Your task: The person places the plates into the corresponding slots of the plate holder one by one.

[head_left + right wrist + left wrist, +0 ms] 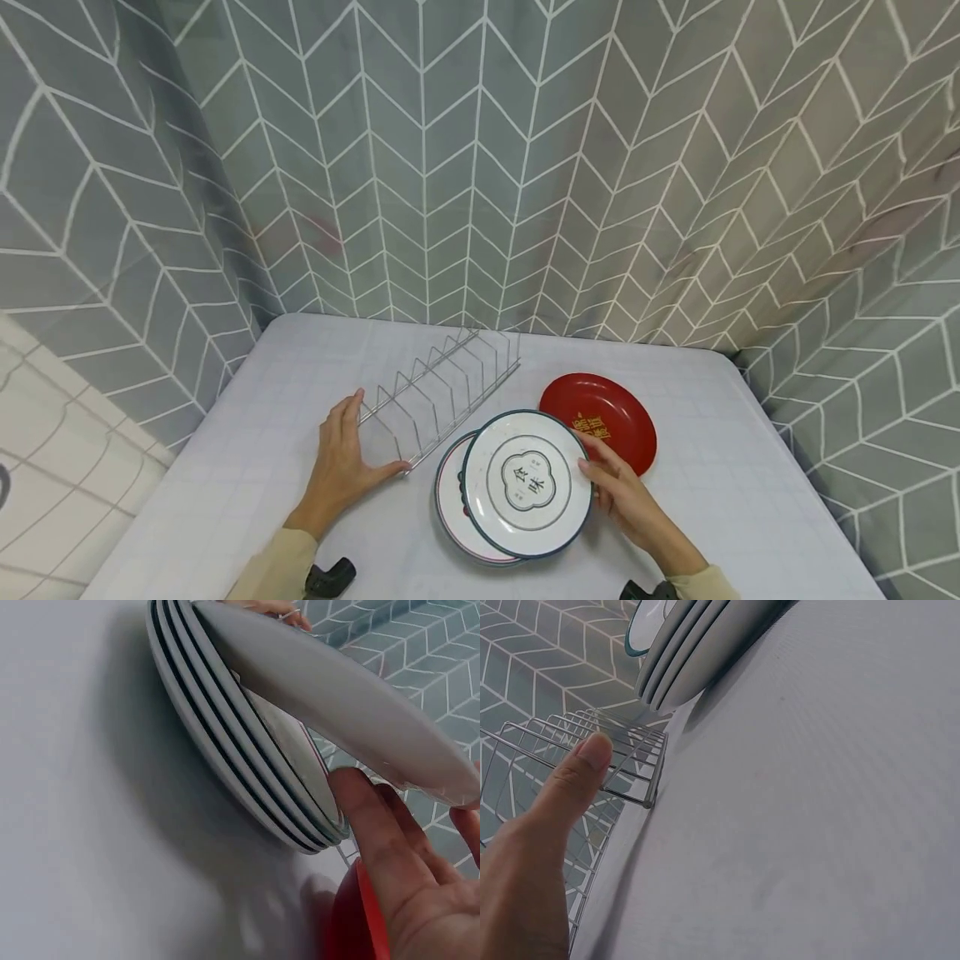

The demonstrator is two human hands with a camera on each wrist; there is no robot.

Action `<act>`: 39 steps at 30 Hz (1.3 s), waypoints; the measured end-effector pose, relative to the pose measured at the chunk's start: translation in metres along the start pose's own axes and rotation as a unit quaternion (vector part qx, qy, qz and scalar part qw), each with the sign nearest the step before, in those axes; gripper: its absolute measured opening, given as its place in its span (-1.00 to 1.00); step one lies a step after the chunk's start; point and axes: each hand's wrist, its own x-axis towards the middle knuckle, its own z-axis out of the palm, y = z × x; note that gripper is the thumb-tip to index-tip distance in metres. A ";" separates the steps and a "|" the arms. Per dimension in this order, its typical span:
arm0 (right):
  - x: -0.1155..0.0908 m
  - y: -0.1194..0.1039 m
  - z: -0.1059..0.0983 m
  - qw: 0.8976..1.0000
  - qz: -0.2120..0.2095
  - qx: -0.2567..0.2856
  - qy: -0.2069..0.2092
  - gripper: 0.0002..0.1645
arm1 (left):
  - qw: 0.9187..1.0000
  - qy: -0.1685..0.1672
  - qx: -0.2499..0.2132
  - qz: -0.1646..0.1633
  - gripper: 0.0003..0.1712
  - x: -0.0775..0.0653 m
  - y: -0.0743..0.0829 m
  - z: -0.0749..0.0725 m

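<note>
My right hand (626, 496) pinches the right edge of a white plate (487, 517) with a dark green rim and a flower-shaped emblem. In the right wrist view this plate (337, 690) is tilted up, its far edge close against a stack of plates (225, 742). From above, the stack (450, 492) shows a white top plate under the raised one. My left hand (341, 475) spans the near end of a wire dish rack (442, 400), the thumb (570, 780) on its end wires. The left fingers' contact is hidden in the left wrist view.
A red oval plate (633, 417) with gold characters lies right of the stack, beyond my right hand. The table has a white cloth (712, 500). Grey curtains (510, 167) with a white zigzag pattern hang behind and at the sides.
</note>
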 end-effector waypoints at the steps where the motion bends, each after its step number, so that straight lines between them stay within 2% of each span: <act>1: 0.000 0.001 -0.001 1.000 -0.005 0.015 -0.015 -0.38 | 1.000 0.001 0.001 0.002 0.56 0.000 0.000 0.000; 4: -0.001 0.004 -0.003 0.995 -0.031 0.063 -0.065 -0.37 | 1.000 0.003 -0.004 0.007 0.54 0.001 0.000 -0.001; 9: 0.000 0.008 -0.008 0.980 -0.096 0.112 -0.135 -0.32 | 1.000 0.009 -0.017 0.012 0.55 0.002 -0.001 -0.001; 13: 0.002 0.005 -0.015 0.971 -0.151 0.097 -0.157 -0.30 | 1.000 0.013 -0.022 0.009 0.55 0.001 0.000 0.001; 17: 0.006 -0.004 -0.022 0.960 -0.202 0.083 -0.174 -0.28 | 1.000 0.003 -0.021 -0.002 0.52 0.002 0.003 0.000; 22: 0.010 -0.015 -0.026 0.951 -0.236 0.082 -0.181 -0.29 | 1.000 -0.003 -0.018 -0.003 0.51 0.003 0.003 -0.003; 28: 0.014 -0.026 -0.029 0.952 -0.248 0.076 -0.162 -0.31 | 1.000 -0.005 -0.017 -0.003 0.51 0.002 0.001 -0.001; 31: 0.017 -0.034 -0.029 0.949 -0.260 0.074 -0.163 -0.31 | 1.000 -0.004 -0.018 -0.002 0.53 0.001 0.000 -0.001; 39: 0.034 -0.073 -0.029 0.938 -0.304 0.044 -0.164 -0.33 | 1.000 -0.014 -0.010 -0.005 0.60 0.002 0.001 -0.003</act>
